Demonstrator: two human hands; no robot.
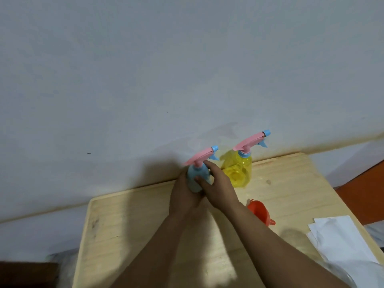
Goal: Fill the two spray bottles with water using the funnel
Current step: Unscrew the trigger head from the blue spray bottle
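Only the head view to go on, so here's what we've got. Just below the middle of the frame we're holding the blue spray bottle [195, 179] with both hands: the left hand [184, 196] is wrapped round the lower body from the left, and the right hand [218, 189] curls over the shoulder, fingers up near the neck under the pink trigger head [200, 157]. Both are closed snugly on it, no gap we can see.

The yellow spray bottle [239, 173] stands just right of it, near the wall, its sprayer on too. The orange funnel [259, 210] lies on its side on the wooden table [124, 235], lower right of the hands, partly behind our right forearm. White paper [340, 238] sits at the right edge.

Handling-wise, we'd guess thin light plastic that'll squash if squeezed hard, and tippy when empty. Best bet: steady the body low with one hand and twist at the collar, not the trigger. Can't see any water source.
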